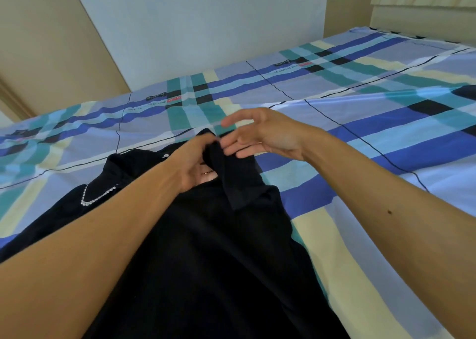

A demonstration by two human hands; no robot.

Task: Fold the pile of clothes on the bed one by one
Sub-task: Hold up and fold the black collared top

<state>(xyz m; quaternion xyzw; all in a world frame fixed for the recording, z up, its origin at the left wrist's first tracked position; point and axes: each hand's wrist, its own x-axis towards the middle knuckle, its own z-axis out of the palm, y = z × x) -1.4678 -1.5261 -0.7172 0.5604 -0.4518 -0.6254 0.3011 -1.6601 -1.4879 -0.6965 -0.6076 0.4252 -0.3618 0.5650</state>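
A black garment (206,248) lies spread on the bed's checked sheet (360,137), running from the near edge toward the middle. A sparkly trim (98,197) shows at its left. The left hand (198,161) grips a bunched strip of the cloth. The right hand (260,135) is open, fingers loosely stretched, tips just beside that strip.

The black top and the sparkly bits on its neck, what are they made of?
The black top looks like soft, matte cloth: it drapes and bunches limply in the left hand. The sparkly bits look like small glass or plastic beads, glinting white; I cannot tell which.
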